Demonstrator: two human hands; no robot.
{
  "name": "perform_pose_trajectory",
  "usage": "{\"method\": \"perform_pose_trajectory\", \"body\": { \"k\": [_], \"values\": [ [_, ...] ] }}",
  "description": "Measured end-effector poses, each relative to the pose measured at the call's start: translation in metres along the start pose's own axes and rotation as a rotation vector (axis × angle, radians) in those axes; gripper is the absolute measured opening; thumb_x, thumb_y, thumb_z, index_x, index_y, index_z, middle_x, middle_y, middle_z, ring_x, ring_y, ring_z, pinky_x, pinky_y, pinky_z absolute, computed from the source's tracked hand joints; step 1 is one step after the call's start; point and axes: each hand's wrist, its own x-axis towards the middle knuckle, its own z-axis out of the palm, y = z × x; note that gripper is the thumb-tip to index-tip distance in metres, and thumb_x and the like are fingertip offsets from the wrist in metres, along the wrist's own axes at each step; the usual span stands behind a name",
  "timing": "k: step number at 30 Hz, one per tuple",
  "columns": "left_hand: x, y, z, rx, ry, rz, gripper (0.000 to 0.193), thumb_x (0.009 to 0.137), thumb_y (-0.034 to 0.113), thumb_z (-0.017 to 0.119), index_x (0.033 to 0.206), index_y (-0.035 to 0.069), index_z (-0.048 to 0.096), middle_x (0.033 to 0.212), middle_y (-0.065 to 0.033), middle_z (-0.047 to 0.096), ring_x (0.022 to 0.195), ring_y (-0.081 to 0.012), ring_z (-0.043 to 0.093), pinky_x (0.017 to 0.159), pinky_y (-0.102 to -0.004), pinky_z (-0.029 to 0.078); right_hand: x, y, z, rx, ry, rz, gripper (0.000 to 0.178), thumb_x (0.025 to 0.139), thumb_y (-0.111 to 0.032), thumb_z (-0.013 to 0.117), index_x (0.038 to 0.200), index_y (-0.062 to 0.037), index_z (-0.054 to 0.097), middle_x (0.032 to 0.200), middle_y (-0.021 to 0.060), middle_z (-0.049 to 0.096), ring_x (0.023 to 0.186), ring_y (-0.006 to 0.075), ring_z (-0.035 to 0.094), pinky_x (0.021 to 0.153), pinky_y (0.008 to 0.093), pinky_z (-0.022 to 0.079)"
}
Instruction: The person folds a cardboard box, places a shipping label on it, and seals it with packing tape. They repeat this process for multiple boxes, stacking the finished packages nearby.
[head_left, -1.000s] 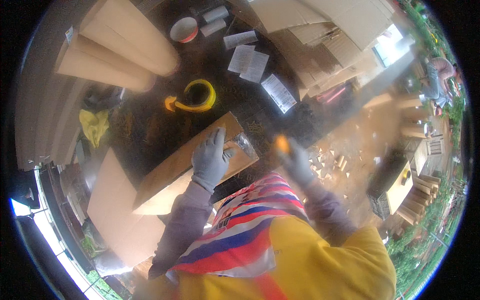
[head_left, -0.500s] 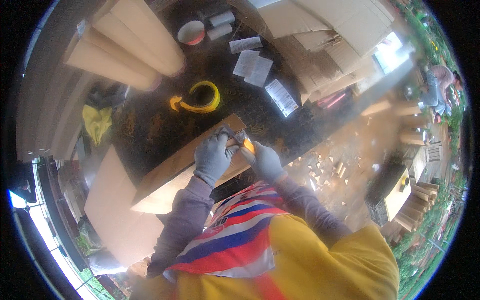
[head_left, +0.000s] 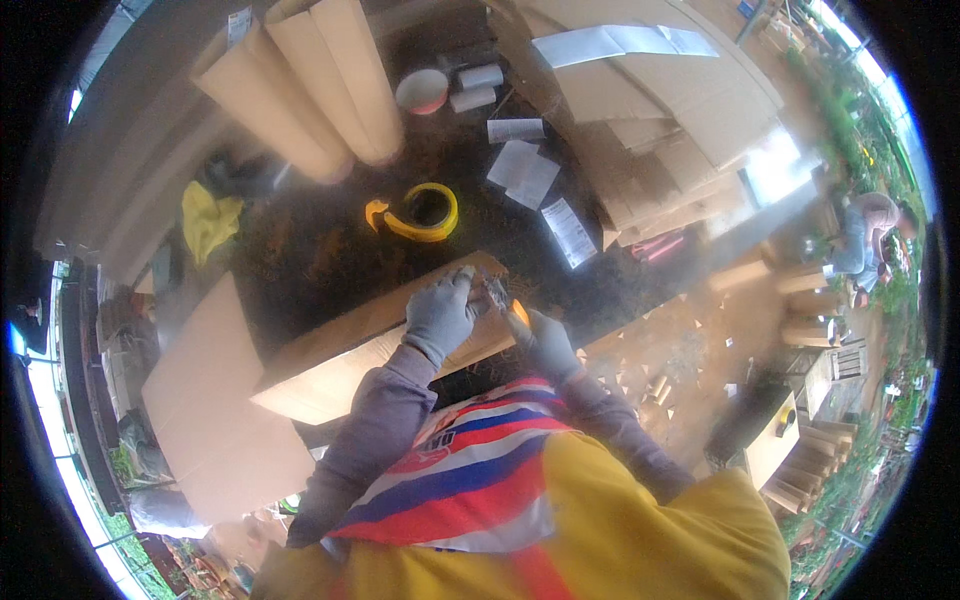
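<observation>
A long, narrow cardboard box (head_left: 345,375) lies slantwise in front of me on the dark table. My left hand (head_left: 440,315), in a grey glove, grips its upper edge near the far right end, thumb and fingers closed around the cardboard. My right hand (head_left: 549,346), also gloved, is closed on an orange-handled knife (head_left: 520,312) beside that same end. A blurred, greyish patch lies between the two hands, so I cannot make out the blade clearly.
Beyond the box lies a yellow tape roll (head_left: 428,213). Paper sheets (head_left: 568,233), a bowl (head_left: 422,92) and stacked cardboard (head_left: 660,110) are farther back. Brown cardboard rolls (head_left: 330,80) stand far left; a flat sheet (head_left: 215,410) is nearer. Another person (head_left: 868,232) crouches far right.
My hands have moved slightly apart at the box's end, the right one with the knife drawing nearer to me. The whole view has shifted, with the table things appearing lower and farther right.
</observation>
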Motion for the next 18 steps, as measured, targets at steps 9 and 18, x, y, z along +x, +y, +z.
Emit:
{"method": "perform_pose_trajectory", "body": {
  "k": [9, 18],
  "values": [
    [0.002, 0.004, -0.007, 0.017, -0.092, -0.014, 0.039, 0.086, 0.039, 0.065, 0.109, 0.009, 0.060, 0.090, -0.0104, 0.069, 0.080, -0.0305, 0.069, 0.065, -0.0422, 0.054, 0.011, 0.004, 0.018, -0.118, -0.042, 0.056, 0.037, 0.093, -0.035, 0.056, 0.117, -0.0082, 0.063, 0.085, 0.0218, 0.067, 0.076, 0.0434, 0.065, 0.072, 0.0480, 0.051],
    [0.001, 0.001, 0.003, -0.060, 0.022, -0.027, 0.038, 0.084, 0.038, 0.068, 0.108, 0.009, 0.059, 0.092, -0.0094, 0.068, 0.081, -0.0304, 0.068, 0.064, -0.0438, 0.054, 0.018, 0.040, 0.025, -0.366, -0.114, -0.087, 0.043, 0.088, -0.013, 0.055, 0.131, -0.0171, 0.054, 0.087, 0.0216, 0.064, 0.073, 0.0420, 0.065, 0.066, 0.0500, 0.051]
  ]
}}
